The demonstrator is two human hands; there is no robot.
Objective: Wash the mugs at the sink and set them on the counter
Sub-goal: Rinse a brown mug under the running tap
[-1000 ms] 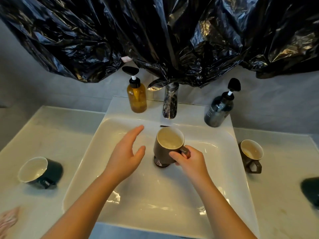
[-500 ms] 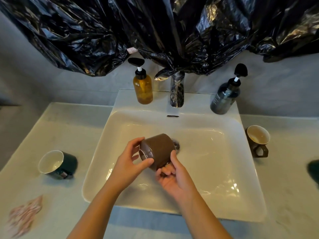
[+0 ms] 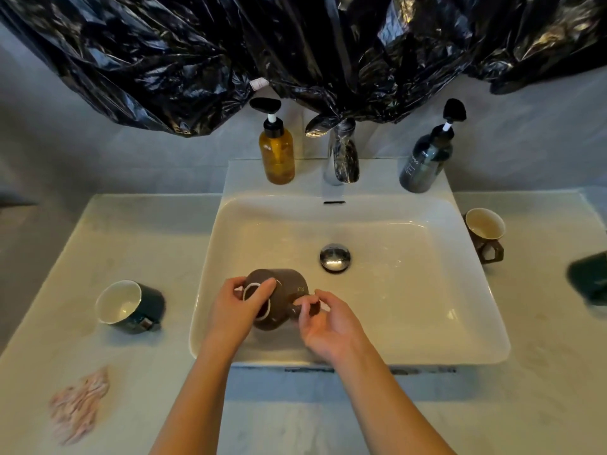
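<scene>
Over the sink's (image 3: 476, 354) front-left corner we hold the brown mug (image 3: 285, 289) tipped sideways: left hand (image 3: 235, 308) gripping its rim, right hand (image 3: 331, 326) seemingly pinching its other side; we should scrub inside, staying low

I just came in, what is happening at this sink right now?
A person holds a brown mug tipped on its side over the sink basin. The left hand grips one end of it and the right hand pinches its handle. No water is seen running from the faucet. On the counter, a dark green mug lies on its side at the left and another brown mug stands upright at the right.
</scene>
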